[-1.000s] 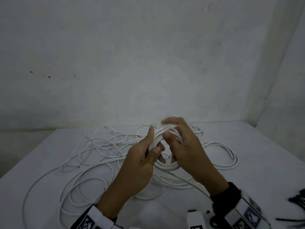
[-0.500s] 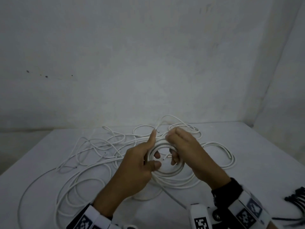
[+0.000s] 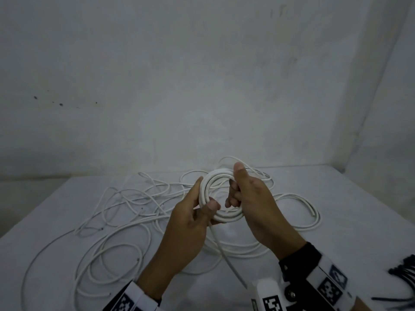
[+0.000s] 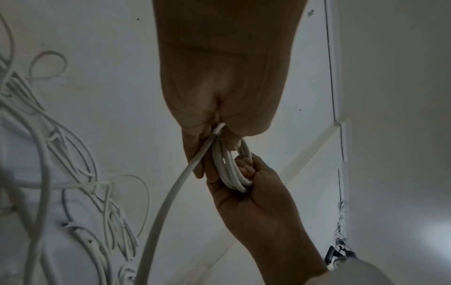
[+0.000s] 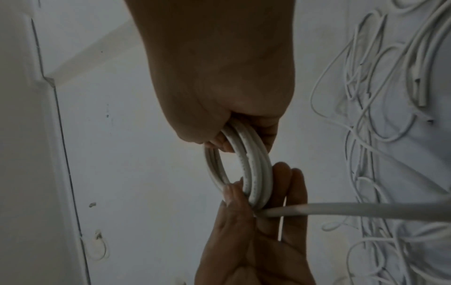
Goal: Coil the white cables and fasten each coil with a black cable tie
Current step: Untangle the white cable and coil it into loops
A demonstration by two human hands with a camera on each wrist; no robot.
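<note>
A small coil of white cable [image 3: 219, 217] hangs in the air above the table between both hands. My left hand [image 3: 203, 196] pinches the coil's left side, thumb in front and fingers behind. My right hand [image 3: 235, 185] grips the right side, fingers curled through the ring and thumb on its top. The wrist views show the coil [image 4: 231, 169] [image 5: 253, 169] as several turns held side by side. A loose tail [image 3: 224, 254] runs from the left hand's grip down toward me. More white cable [image 3: 125, 205] lies tangled on the table. Black cable ties [image 3: 402, 269] lie at the right edge.
The white table [image 3: 336, 198] sits in a corner of two white walls, with the back wall [image 3: 202, 86] close behind the tangle. Loose loops spread over the table's left half and behind the hands. A white wrist-camera housing [image 3: 269, 297] shows at the bottom.
The right hand swung a loop of cable round onto the coil and grips its right side again. The coil now faces me more squarely and sits a little higher.
</note>
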